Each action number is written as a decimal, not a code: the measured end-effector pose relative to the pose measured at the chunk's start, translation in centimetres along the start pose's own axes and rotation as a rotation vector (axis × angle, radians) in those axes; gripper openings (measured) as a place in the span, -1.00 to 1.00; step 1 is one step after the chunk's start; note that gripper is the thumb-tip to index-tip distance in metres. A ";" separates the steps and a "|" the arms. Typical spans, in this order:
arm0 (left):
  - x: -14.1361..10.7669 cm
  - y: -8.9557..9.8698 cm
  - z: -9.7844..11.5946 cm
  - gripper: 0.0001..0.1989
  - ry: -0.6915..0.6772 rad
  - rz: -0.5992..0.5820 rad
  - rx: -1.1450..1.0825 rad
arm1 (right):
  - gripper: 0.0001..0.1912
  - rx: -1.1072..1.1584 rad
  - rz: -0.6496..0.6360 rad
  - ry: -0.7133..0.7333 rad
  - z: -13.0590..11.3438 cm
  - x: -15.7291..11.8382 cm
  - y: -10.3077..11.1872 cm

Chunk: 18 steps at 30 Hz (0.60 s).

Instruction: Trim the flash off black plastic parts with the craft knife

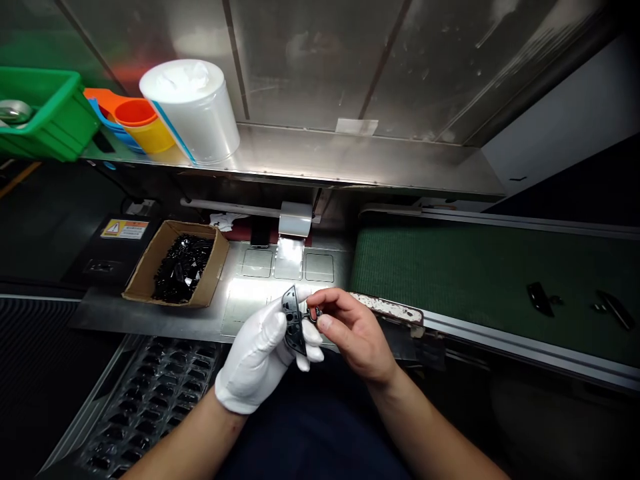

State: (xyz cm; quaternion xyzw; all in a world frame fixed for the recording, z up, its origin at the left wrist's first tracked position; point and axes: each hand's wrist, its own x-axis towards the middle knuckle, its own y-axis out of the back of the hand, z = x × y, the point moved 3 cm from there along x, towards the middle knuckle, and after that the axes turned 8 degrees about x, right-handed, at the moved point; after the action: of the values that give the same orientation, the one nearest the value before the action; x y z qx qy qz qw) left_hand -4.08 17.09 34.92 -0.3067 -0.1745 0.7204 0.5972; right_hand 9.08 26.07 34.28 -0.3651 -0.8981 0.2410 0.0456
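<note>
My left hand, in a white glove, is closed around a black plastic part with a long flat side and several holes and ribs facing me. My bare right hand pinches a small black clip-like piece between thumb and fingertips. That piece sits right beside the edge of the black part; whether the two are joined I cannot tell. Behind the hands lies a metal work plate, with a roll of clear film at its back.
A cardboard box of small black pieces stands at left. Below it is a clear moulded tray with black parts. The green conveyor belt at right carries black parts. A shelf holds a white roll and a green bin.
</note>
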 end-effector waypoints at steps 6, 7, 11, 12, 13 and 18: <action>-0.6 0.1 0.1 -0.56 -0.035 -0.021 0.137 | -0.78 -0.018 -0.055 -0.052 0.2 -0.2 -0.1; -0.7 0.2 0.2 -0.54 -0.046 -0.021 0.177 | -0.79 -0.028 -0.059 -0.064 0.2 -0.2 -0.1; -1.1 1.2 0.2 -0.51 -0.070 -0.020 0.282 | -0.83 -0.018 -0.096 -0.144 0.3 -0.2 -0.2; -1.3 1.6 0.2 -0.49 -0.067 -0.033 0.295 | -0.82 0.004 -0.121 -0.174 0.3 -0.2 -0.3; -1.4 2.0 0.3 -0.46 -0.061 -0.047 0.321 | -0.81 0.027 -0.145 -0.203 0.4 -0.2 -0.4; -1.7 4.5 0.5 -0.44 -0.034 0.197 0.552 | -0.85 -0.072 -0.042 -0.138 1.1 0.3 -0.6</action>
State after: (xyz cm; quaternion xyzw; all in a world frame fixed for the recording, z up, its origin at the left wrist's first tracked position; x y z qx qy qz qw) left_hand -7.64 14.44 32.93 -0.1358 0.0487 0.8000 0.5823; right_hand 8.22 25.44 33.54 -0.3300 -0.9147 0.2319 -0.0246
